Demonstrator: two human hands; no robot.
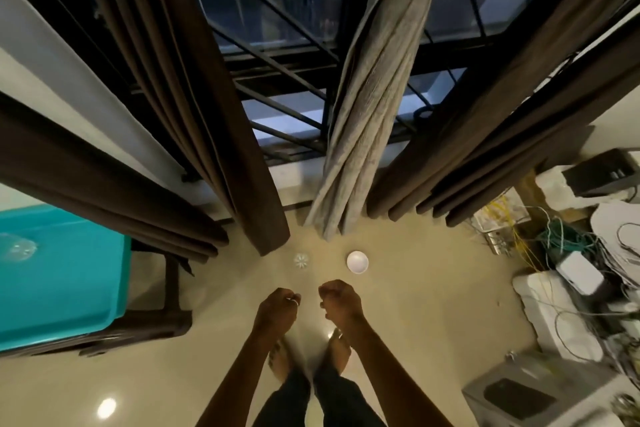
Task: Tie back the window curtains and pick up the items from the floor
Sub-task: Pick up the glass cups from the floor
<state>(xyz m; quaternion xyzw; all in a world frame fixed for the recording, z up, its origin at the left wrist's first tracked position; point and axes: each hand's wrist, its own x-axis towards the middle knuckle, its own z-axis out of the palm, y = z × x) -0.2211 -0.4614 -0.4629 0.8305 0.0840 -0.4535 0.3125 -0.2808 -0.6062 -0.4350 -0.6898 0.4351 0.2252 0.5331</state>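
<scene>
- Left hand (278, 305) and right hand (341, 300), low centre, are loosely curled around nothing, poised above the floor items.
- White bowl (357, 262) and clear lid (302, 260) lie just beyond, awaiting pickup.
- Grey curtain (374, 97), upper centre, hangs knotted clear of the window.

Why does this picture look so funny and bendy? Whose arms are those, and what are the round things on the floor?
A person is wearing a camera on their head, and it looks down, so you see what they see. Its wide lens bends everything, which is why the curtains seem to lean outward. The arms are that person's: the left hand and right hand, both curled loosely and holding nothing. Below them are the person's own feet. On the floor, just ahead of the hands, sit a white bowl and a small clear lid. Above them hang brown curtains and a twisted grey curtain in front of a barred window. A teal bin is on the left.
</scene>
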